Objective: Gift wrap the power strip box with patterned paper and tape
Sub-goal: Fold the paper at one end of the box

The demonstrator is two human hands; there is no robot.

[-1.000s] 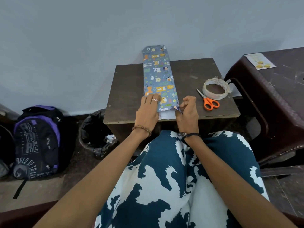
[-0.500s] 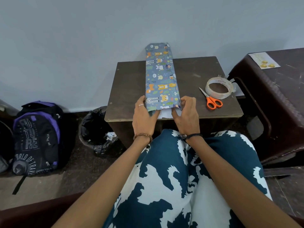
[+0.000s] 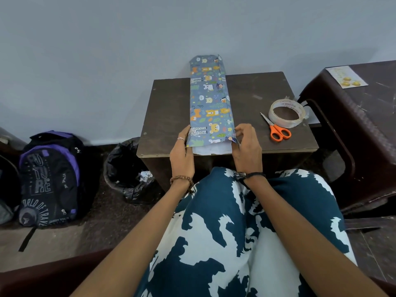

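The long power strip box, covered in blue animal-patterned paper (image 3: pixel 209 99), lies lengthwise on the small dark table (image 3: pixel 169 108), its far end jutting past the back edge. At the near end the paper is open and its white inner side (image 3: pixel 212 149) shows. My left hand (image 3: pixel 182 151) rests flat against the left side of that near end. My right hand (image 3: pixel 246 144) pinches the paper's right near corner between thumb and fingers. A roll of clear tape (image 3: pixel 287 113) and orange-handled scissors (image 3: pixel 277 130) lie on the table to the right.
A dark plastic stool (image 3: pixel 362 129) with a sticker stands at the right. On the floor to the left are a bin lined with a black bag (image 3: pixel 128 170) and a black and purple backpack (image 3: pixel 49 179). A plain wall runs behind the table.
My left hand slid off the top of the wrapped box to its left side. My right hand shifted along the right near corner of the paper. The camera view tilted slightly.
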